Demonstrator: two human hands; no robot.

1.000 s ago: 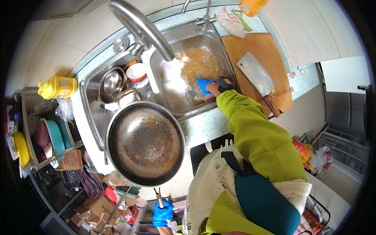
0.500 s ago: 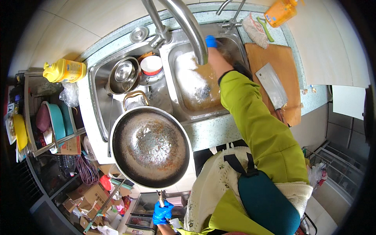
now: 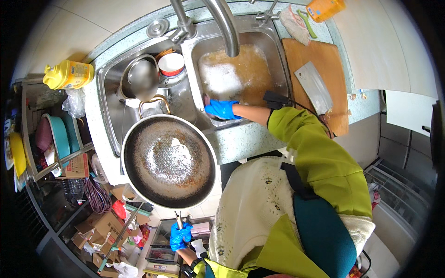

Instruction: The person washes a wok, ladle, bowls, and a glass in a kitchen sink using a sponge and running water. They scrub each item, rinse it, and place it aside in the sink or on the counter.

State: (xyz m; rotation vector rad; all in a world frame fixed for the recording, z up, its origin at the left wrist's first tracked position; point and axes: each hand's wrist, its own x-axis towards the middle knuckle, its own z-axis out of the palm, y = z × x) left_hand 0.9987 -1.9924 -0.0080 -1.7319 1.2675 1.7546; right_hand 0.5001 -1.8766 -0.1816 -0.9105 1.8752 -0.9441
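Since half a second ago the right hand in its blue glove came back from the far side of the basin to the near edge of the soapy right sink basin; its fingers are curled, around what I cannot tell. The left hand is closed on the thin handle of the large round dark steel wok, held above the counter edge. The step looks like washing; next move probably needs bringing the wok over the basin, under the curved steel tap.

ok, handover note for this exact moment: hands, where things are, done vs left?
Left hand: gloved, gripping the handle of the wok, held over the counter edge beside the sink.
Right hand: gloved, down in the right basin at its near-left corner; whether it grips anything cannot be told.
Done: basin holds brownish, foamy water.
Left: wok still carries brown residue with some foam.
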